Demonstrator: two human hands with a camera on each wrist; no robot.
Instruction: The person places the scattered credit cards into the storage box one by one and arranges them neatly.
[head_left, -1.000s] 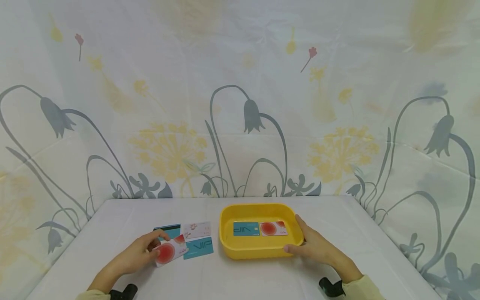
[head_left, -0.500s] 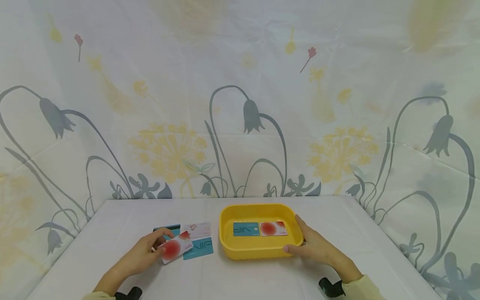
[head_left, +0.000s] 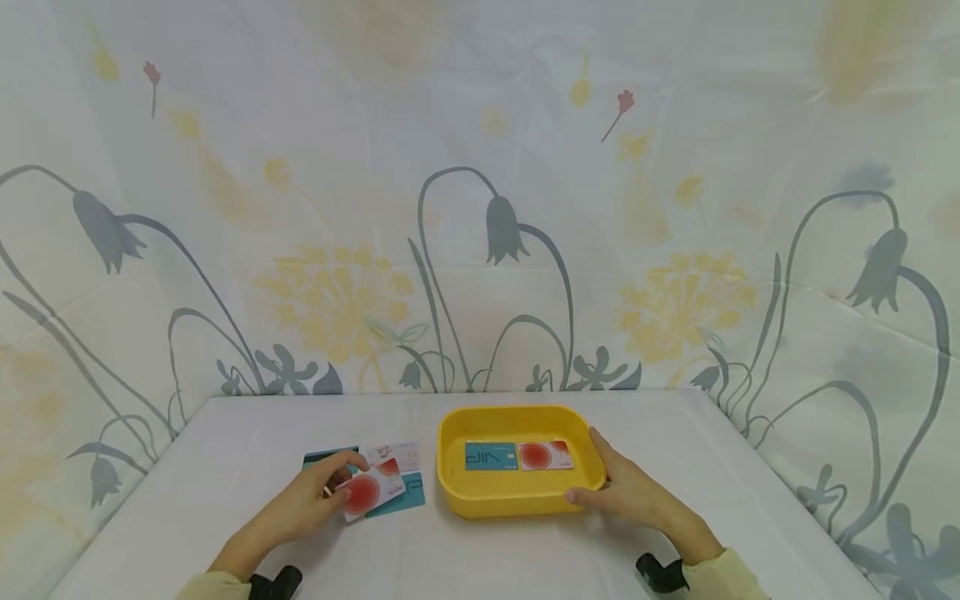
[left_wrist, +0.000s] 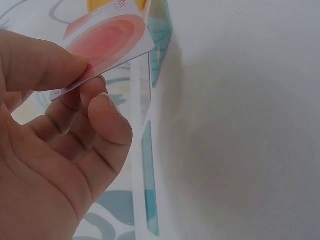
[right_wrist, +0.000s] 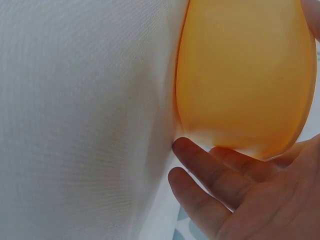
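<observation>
My left hand (head_left: 300,504) pinches a white card with red circles (head_left: 375,489) between thumb and fingers. In the left wrist view the card (left_wrist: 110,42) is tilted, its edge toward the camera. It overlaps a teal VIP card (head_left: 410,493) and a pale card (head_left: 405,455) in the head view. Partly behind the hand is a teal card with a dark stripe (head_left: 318,457). My right hand (head_left: 637,493) holds the right end of a yellow box (head_left: 510,507), thumb at its front wall. Inside lie a teal VIP card (head_left: 491,457) and a red-circled card (head_left: 546,455).
A white cloth covers the table (head_left: 480,558), with its far edge against a flower-printed curtain (head_left: 480,292). Black straps (head_left: 663,575) sit on both wrists.
My left hand has moved right with the red-circled card, bringing it over the teal VIP card and the pale card's lower edge. My right hand and the yellow box have stayed in place.
</observation>
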